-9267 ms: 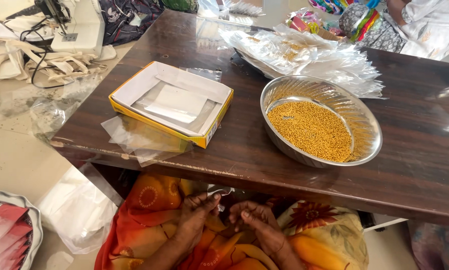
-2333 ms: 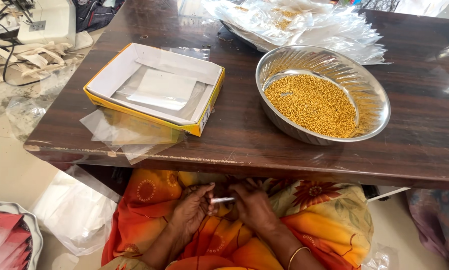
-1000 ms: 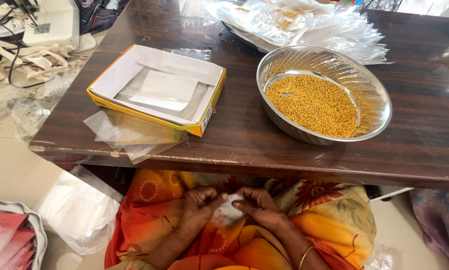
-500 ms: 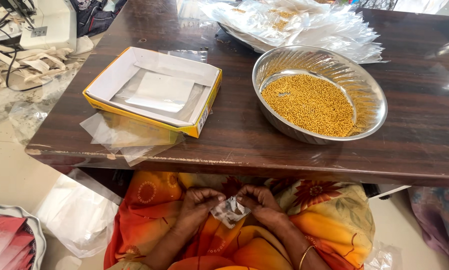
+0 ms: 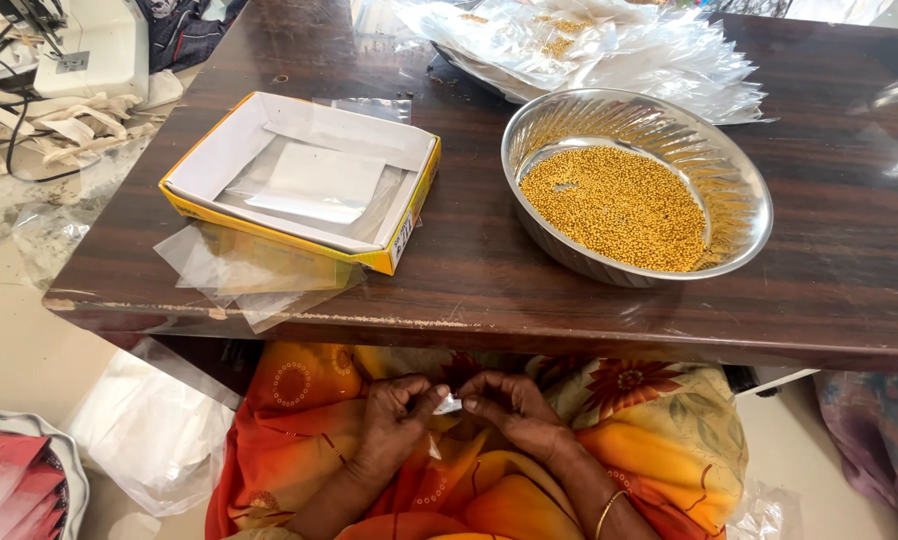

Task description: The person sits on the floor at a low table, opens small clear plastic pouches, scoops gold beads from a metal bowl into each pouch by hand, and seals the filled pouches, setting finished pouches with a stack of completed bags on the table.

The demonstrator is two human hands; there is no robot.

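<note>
1. The left hand (image 5: 394, 425) and the right hand (image 5: 514, 415) are low in the lap, just below the near edge of the desk (image 5: 849, 270).
2. Both hands are almost closed. The finger and thumb tips of each hand pinch a small clear packet (image 5: 448, 404) between them.
3. The small clear packet is tiny and shiny. It sits right between the two hands, over the orange flowered cloth (image 5: 659, 440) on the lap.
4. I cannot tell if anything is inside the packet.
5. A round metal bowl (image 5: 744, 175) stands on the desk, toward the near right part. It is full of little yellow seeds (image 5: 619, 205).
6. A flat yellow box (image 5: 409, 230) with white inside lies near the near left corner of the desk. Clear plastic sheets (image 5: 314, 185) lie in it.
7. More clear plastic bags (image 5: 239, 275) lie just beside the box and hang over the near edge of the desk.
8. A big pile of clear bags (image 5: 609, 45) lies at the far edge of the desk, behind the bowl.
9. A white plastic bag (image 5: 149, 430) lies on the floor to the left of the lap.
10. A white machine (image 5: 99, 45) with cords sits past the far left corner of the desk.
</note>
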